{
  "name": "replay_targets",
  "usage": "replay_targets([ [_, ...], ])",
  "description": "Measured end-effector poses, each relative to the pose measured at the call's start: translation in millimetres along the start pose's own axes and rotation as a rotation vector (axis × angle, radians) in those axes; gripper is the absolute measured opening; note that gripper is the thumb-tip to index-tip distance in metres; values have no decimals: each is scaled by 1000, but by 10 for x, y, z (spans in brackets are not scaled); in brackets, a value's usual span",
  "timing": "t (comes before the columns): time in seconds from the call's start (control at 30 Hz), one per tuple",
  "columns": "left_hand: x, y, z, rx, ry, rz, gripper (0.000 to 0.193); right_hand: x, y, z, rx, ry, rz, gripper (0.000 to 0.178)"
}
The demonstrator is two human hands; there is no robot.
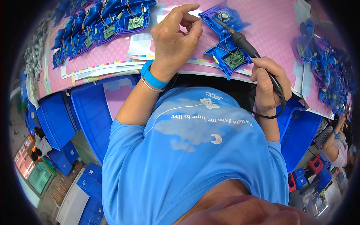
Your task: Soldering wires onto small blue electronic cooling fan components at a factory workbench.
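Right hand (273, 80) grips soldering iron (243, 43), tip over blue shell (235, 23), near speaker (224, 15). Left hand (176, 34) curled alongside; cannot tell if holding anything.

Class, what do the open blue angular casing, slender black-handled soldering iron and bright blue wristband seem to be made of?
Blue angular casing: probably glossy moulded plastic, given its thin walls and shiny edges.
Black-handled soldering iron: likely a thin, discoloured metal shaft; the grip's dull black suggests rubber or plastic.
Bright blue wristband: smooth, perhaps silicone, given its evenly bent strap.
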State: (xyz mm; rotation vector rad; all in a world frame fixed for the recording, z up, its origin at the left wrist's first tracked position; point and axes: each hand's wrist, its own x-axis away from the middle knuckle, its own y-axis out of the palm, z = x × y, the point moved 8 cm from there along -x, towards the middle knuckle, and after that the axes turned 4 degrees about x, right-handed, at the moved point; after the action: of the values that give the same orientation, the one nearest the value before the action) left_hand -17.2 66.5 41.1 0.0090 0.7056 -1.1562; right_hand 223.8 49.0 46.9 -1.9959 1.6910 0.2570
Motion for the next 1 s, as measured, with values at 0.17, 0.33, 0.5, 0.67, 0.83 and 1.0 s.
replay_targets([
  [0.17,-7,1,46,-29,32,-12,33,3,11,-27,40,-16,18,18],
  [0.33,-24,46,37,-19,43,-39,36,-13,9,-34,31,-10,13,17],
  [0.5,-42,116,6,2,-14,-83,38,-24,12,-35,31,-5,0,17],
  [0.67,-48,106,-4,5,-47,-104,37,-23,-3,-46,29,-29,19,17],
  [0.83,-29,-6,-245,85,-247,-105,27,-23,-26,-70,2,-61,22,17],
  [1.0,7,14,-203,108,-43,-354,21,-30,-13,-73,-4,-82,15,17],
])
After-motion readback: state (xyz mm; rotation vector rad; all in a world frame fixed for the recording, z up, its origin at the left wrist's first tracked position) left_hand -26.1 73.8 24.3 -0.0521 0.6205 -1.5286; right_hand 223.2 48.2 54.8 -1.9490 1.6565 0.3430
